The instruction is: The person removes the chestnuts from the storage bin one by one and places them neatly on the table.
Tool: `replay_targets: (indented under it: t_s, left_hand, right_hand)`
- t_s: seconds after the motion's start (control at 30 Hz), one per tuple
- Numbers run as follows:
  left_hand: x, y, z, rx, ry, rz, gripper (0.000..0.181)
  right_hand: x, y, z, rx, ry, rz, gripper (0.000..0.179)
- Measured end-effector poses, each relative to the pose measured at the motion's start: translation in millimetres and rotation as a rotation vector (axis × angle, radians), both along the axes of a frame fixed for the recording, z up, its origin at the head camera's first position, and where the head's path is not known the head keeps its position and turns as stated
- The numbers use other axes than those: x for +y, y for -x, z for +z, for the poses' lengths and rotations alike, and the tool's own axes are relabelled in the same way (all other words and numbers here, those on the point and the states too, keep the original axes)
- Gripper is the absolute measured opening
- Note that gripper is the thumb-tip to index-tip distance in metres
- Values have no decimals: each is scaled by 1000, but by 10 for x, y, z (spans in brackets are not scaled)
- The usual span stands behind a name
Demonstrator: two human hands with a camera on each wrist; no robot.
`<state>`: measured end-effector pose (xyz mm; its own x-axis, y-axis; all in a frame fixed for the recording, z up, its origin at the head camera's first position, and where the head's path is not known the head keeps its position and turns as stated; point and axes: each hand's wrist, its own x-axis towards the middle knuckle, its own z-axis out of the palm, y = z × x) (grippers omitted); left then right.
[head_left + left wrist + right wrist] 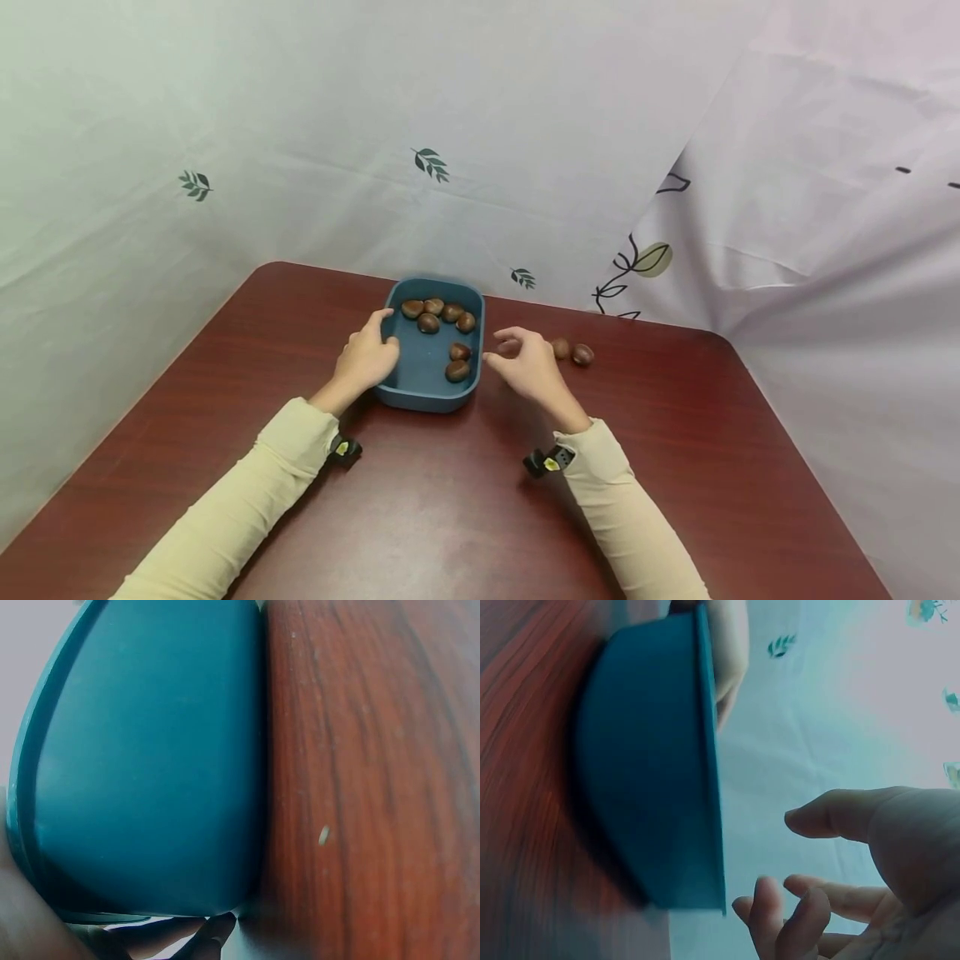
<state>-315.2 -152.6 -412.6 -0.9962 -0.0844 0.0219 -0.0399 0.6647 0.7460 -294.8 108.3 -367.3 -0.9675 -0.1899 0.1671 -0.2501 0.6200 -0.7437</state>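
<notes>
A blue rectangular plastic box point(426, 393) stands on the table with several brown chestnuts point(428, 323) inside, most of them toward its far end and right side. My left hand point(365, 357) grips the box's left wall, the thumb at the rim in the left wrist view. Just right of the box is my right hand point(531, 367), thumb and fingers spread apart. In the right wrist view nothing lies between those fingers point(767, 911). Behind the right hand a chestnut point(508, 347) partly shows, and two more chestnuts point(582, 355) lie beyond its knuckles.
The reddish-brown wooden table point(420, 517) has rounded far corners. White cloth point(360, 200) printed with leaves hangs close behind it and along the sides. Dark camera straps point(549, 461) sit at both wrists, below pale sleeves.
</notes>
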Motion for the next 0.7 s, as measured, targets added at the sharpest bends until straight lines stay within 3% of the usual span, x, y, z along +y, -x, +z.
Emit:
replay_targets:
  t_s: [0.33, 0.57, 0.7]
  left_hand:
    - [3, 8, -9, 6, -6, -5, 59]
    - [-6, 21, -30, 1, -7, -9, 59]
    - [-10, 15, -27, 6, -11, -13, 59]
  right_hand:
    - [-372, -36, 41, -64, 39, 51, 41]
    - [-610, -76, 62, -99, -95, 87, 51]
    - [-711, -92, 65, -164, -129, 82, 62]
